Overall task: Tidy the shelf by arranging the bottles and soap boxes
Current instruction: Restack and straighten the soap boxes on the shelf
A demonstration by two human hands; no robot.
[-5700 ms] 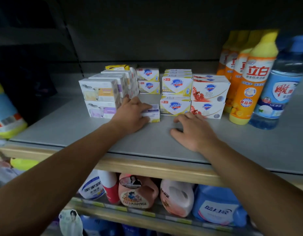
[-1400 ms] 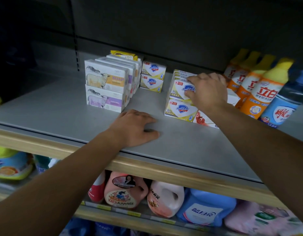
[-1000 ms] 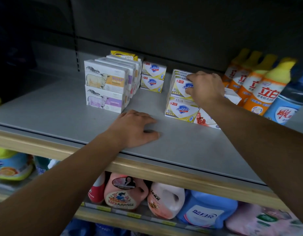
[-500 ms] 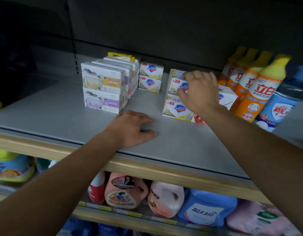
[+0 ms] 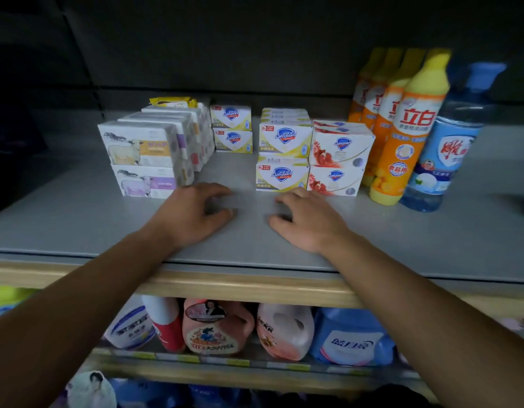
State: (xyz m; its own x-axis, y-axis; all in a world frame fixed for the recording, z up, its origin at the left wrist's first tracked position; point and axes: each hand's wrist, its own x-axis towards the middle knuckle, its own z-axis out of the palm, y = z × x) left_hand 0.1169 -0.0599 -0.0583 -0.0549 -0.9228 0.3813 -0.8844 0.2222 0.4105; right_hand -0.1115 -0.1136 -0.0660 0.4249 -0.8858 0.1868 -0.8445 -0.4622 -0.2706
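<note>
Left hand: the left hand (image 5: 193, 214) lies palm down on the grey shelf (image 5: 78, 219), fingers loosely bent and spread, its grip around nothing; the fingertips sit just in front of the sheep soap boxes.
Right hand: the right hand (image 5: 309, 220) rests palm down on the shelf beside the left, fingers relaxed, its grip empty, just in front of the lower yellow Safeguard box.
Sheep soap boxes: a row of white boxes (image 5: 143, 159) stacked two high at the left, running back toward the rear wall; a yellow packet (image 5: 172, 102) lies on top at the back.
Small Safeguard boxes: two yellow-trimmed boxes (image 5: 232, 129) stacked further back, just right of the sheep row.
Front Safeguard boxes: yellow-trimmed boxes (image 5: 283, 159) stacked two high, with more behind them.
Red-print soap boxes: white boxes with a red print (image 5: 338, 160) stacked two high, touching the yellow Safeguard stack on its right.
Orange bottles: a row of upright orange dish-soap bottles (image 5: 408, 134) with yellow caps, just right of the red-print boxes.
Blue bottle: a clear blue bottle (image 5: 443, 151) stands upright at the far right, against the front orange bottle.
Lower shelf: detergent jugs (image 5: 284, 331) in pink, white and blue stand below.
</note>
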